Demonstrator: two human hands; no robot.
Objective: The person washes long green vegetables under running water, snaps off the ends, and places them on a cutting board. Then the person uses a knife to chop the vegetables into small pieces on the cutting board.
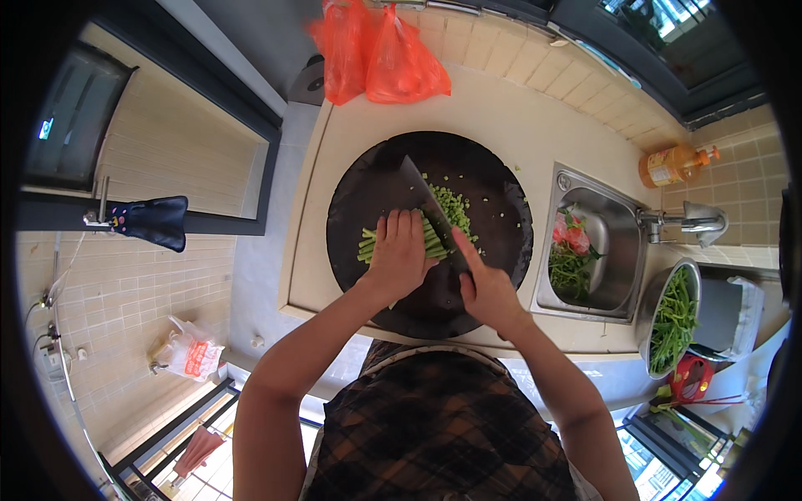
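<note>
Under my left hand [401, 250] lies a bundle of green vegetable stalks [368, 245], pressed down on a large round dark chopping board [376, 169]. My right hand [495, 294] grips a kitchen cleaver [429, 199], its index finger stretched along the blade. The blade slants across the board at the right end of the stalks, close to my left fingers. Small chopped green pieces [454, 210] are heaped just right of the blade, and a few lie scattered farther out. The cleaver's handle is mostly hidden in my palm.
Right of the board is a steel sink [617, 250] with leafy greens [570, 272] and a reddish plastic bag [569, 233] in it. A metal bowl of greens [673, 325] stands by the counter's right end. Two red plastic bags [404, 59] sit at the back; an orange pump bottle [670, 166] stands near the faucet [680, 219].
</note>
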